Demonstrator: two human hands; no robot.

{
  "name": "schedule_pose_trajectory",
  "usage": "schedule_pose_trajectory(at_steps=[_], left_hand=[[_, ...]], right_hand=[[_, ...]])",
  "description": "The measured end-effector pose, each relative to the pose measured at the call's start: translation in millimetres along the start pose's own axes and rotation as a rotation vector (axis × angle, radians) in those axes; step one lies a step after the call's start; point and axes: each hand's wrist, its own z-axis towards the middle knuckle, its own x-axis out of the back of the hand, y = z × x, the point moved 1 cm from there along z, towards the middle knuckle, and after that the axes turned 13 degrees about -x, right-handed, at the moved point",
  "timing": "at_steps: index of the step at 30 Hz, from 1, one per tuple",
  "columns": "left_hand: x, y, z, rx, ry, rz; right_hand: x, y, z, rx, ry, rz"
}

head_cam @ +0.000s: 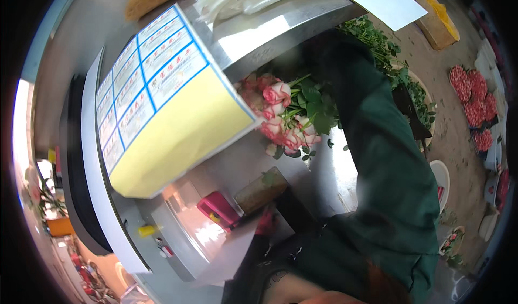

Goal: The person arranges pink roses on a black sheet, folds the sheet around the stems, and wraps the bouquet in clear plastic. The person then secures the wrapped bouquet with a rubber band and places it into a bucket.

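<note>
My right arm, in a dark green sleeve, reaches up past the steel shelf (283,41). Its cuff runs into deep shadow by the shelf edge, where the hand cannot be made out. Close to that shadow lies a bunch of white roses with pink petal edges (277,92), their leaves and stems pointing right. My left hand is out of view. Before me hangs a sheet of printed labels with yellow backing (182,138), its lower part curled. Below the roses are a brown block-like object (261,190) and a pink plastic object (218,209) of unclear kind.
Clear plastic film (259,0) and a white sheet (380,2) lie on the shelf. Cut greenery (380,49) fills a tub at the right. Along the floor stand pink-red flower bunches (471,95), a white bucket (440,178) and a yellow-lined box (437,20).
</note>
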Motion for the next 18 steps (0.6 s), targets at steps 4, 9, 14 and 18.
schedule_pose_trajectory(at_steps=[4,9,14,18], left_hand=[[0.1,9.9,2.0,0.064,-0.06,-0.054],[10.0,10.0,0.6,0.06,-0.159,-0.03],[18.5,13.2,12.1,-0.111,0.012,-0.069],[19.4,18.5,6.8,-0.078,0.025,-0.102]], right_hand=[[-2.2,2.6,26.7,0.016,-0.12,0.041],[4.2,34.4,25.3,0.032,-0.241,0.114],[30.2,78.6,4.1,0.016,-0.34,0.091],[95.0,55.2,-22.4,0.082,-0.476,-0.008]])
